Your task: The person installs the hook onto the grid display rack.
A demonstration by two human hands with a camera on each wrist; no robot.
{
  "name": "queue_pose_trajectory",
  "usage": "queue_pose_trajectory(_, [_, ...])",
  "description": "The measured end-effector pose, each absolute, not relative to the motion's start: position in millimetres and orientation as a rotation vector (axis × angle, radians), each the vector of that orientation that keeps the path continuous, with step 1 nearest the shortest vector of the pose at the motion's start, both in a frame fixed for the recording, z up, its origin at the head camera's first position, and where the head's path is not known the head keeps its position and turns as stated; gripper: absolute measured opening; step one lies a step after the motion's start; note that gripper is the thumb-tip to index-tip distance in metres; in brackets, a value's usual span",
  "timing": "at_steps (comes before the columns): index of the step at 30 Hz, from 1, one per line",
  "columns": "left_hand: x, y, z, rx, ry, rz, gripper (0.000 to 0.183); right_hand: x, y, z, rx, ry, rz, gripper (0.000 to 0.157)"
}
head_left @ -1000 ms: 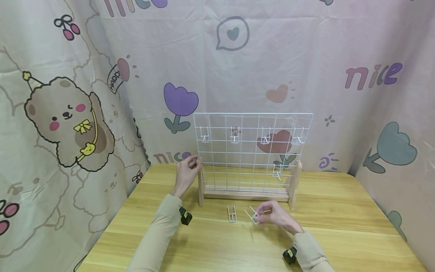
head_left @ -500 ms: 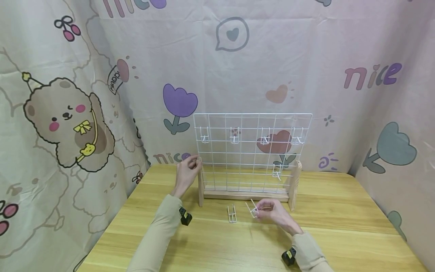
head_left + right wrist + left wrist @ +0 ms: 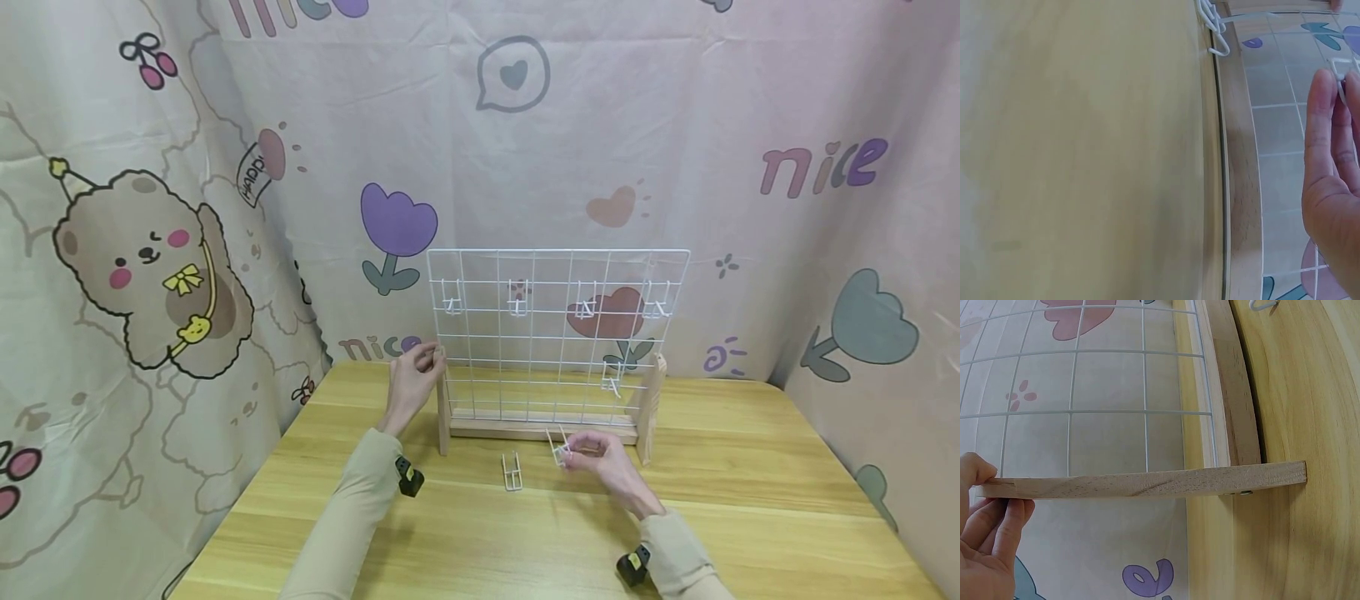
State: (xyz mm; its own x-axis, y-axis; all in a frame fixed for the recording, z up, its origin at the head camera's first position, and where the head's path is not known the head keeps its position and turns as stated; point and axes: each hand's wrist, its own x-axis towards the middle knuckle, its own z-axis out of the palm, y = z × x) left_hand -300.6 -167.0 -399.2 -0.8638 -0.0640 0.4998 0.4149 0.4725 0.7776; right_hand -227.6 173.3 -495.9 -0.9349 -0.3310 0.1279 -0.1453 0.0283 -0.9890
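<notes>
A white wire grid panel (image 3: 558,250) stands in a wooden base on the table. My left hand (image 3: 411,383) pinches the upper end of the base's left upright (image 3: 1141,484), thumb on one face and fingers on the other. A white wire hook (image 3: 558,451) is pinched between the thumb and fingers of my right hand (image 3: 606,468), low in front of the panel with its prongs pointing up. In the right wrist view the fingertips cover part of this hook. Another white wire hook (image 3: 512,482) lies on the table to the left of it.
Several white hooks hang in a row near the panel's top, one of them this right-hand hook (image 3: 657,308). A lower hook (image 3: 612,381) hangs at the right. The right upright (image 3: 652,408) and wooden crossbar (image 3: 525,428) support the panel. A patterned curtain (image 3: 517,167) hangs behind.
My right hand has lifted the hook slightly toward the panel and turned its prongs more upright. The left hand has stayed on the upright.
</notes>
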Motion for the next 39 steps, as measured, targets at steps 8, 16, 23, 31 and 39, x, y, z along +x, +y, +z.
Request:
queue_pose_trajectory(8, [-301.2,-167.2,-399.5,-0.298,-2.25,-1.383,0.032,-228.6,167.2,-491.8,-0.395,2.118,-2.152,0.021])
queue_pose_trajectory(16, [-303.2,-166.8,-400.6,-0.312,-2.228,-1.338,0.031,-231.3,160.2,-488.5,-0.337,2.103,-2.273,0.02])
queue_pose_trajectory(23, [-304.6,-167.4,-401.0,-0.302,-2.238,-1.337,0.031,-235.6,152.8,-483.1,-0.304,2.1,-2.379,0.019])
queue_pose_trajectory(31, [-304.5,-167.9,-401.5,-0.306,-2.237,-1.34,0.031,-239.5,145.6,-477.2,-0.201,2.083,-2.434,0.019])
queue_pose_trajectory(39, [-305.0,-167.6,-401.6,-0.309,-2.236,-1.353,0.032,-243.4,139.4,-472.6,-0.122,2.08,-2.471,0.02])
